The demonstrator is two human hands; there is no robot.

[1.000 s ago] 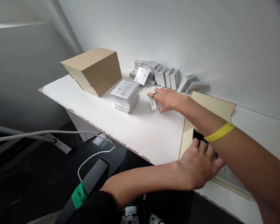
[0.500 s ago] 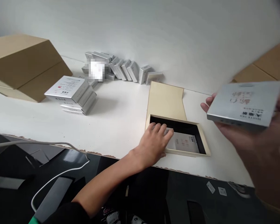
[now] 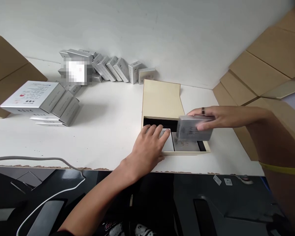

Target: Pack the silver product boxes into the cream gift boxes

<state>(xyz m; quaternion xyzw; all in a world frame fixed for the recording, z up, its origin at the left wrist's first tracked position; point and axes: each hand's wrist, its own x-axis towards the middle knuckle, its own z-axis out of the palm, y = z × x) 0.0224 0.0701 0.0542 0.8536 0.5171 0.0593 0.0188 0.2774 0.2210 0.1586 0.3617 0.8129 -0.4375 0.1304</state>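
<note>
A cream gift box (image 3: 205, 151) with a black interior lies on the white table, its lid (image 3: 160, 98) folded back toward the wall. My left hand (image 3: 147, 149) curls over the box's front left part, thumb outside the front wall and fingers over a silver carton (image 3: 167, 144) in the left side. Another silver carton (image 3: 184, 146) lies flat in the right side. Directly above it, my right hand (image 3: 211, 119) grips a third silver carton (image 3: 193, 129), slightly blurred and tilted. Whether that carton touches the one beneath cannot be told.
A stack of silver cartons (image 3: 51, 101) stands at the left, and several more silver cartons (image 3: 113, 68) lean along the wall. Brown cardboard boxes (image 3: 263, 72) border the right; another brown box (image 3: 11, 75) stands at far left. A white cable (image 3: 63, 186) hangs over the table's front edge.
My right hand has brought its silver carton leftward, from beside the gift box to over its right side, and turned it. My left hand keeps its place at the box. The view has shifted right.
</note>
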